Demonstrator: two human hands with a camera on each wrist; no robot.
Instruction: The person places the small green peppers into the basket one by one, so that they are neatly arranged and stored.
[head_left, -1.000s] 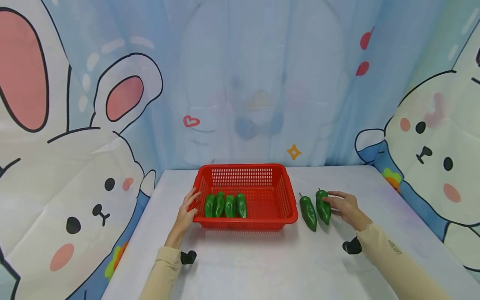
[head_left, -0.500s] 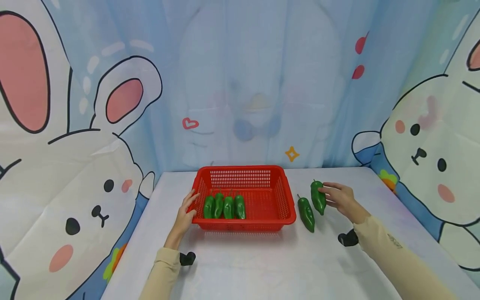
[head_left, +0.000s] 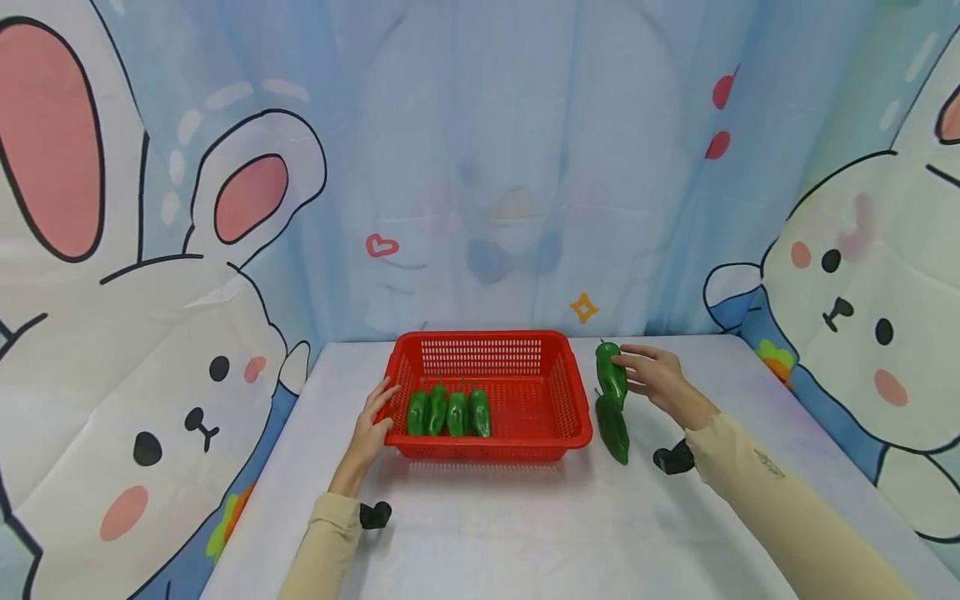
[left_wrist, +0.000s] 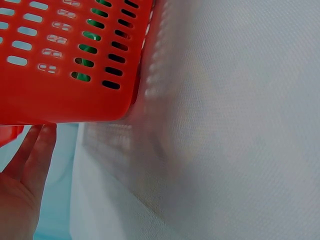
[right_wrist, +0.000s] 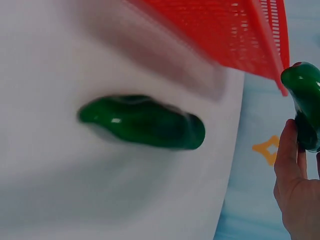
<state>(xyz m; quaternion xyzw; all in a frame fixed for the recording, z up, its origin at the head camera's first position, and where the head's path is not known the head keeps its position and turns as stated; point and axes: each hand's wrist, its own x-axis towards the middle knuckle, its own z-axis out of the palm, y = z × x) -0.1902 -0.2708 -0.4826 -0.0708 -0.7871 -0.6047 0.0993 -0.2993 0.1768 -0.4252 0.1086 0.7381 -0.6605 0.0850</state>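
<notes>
My right hand [head_left: 654, 377] holds a green pepper [head_left: 611, 371] by its side, above the table and right of the red basket. In the right wrist view the fingers bear on this held green pepper [right_wrist: 307, 100]. Another green pepper [head_left: 612, 429] lies on the table just below it in the head view; the right wrist view shows this lying pepper [right_wrist: 145, 122] blurred. My left hand [head_left: 369, 427] rests at the left side of the red plastic basket [head_left: 480, 450]. The left wrist view has its straight fingers [left_wrist: 40, 150] touching the basket edge. Several green peppers [head_left: 457, 414] stand in a row inside the basket.
The white table [head_left: 510, 533] carries the basket near its back edge. A blue curtain [head_left: 495, 167] with cartoon rabbits hangs behind and at both sides. Each wrist bears a small dark camera mount, such as the right one [head_left: 673, 457].
My right hand has lifted the green pepper off the table and carried it left and away from me, toward the basket. My left hand has stayed at the basket's side.
</notes>
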